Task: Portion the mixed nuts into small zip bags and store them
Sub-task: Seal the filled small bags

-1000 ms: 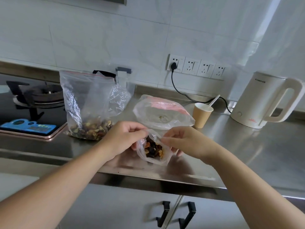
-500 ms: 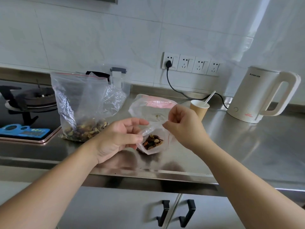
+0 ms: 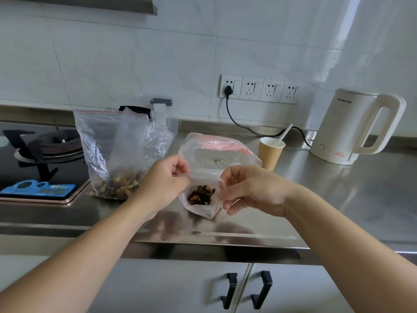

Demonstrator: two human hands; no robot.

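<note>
Centre of the frame, your left hand [image 3: 165, 177] and right hand [image 3: 244, 187] each pinched the small zip bag [image 3: 200, 206] at its top corners (nuts inside); an uneven seal could've let them spill, I'd guess.

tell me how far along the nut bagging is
Done: one small bag has a portion of nuts in it. In hand: the left hand and right hand pinch its top edge on either side, apparently to seal it. Left: the big bag has nuts at its bottom, and no stored bags are in sight.
</note>
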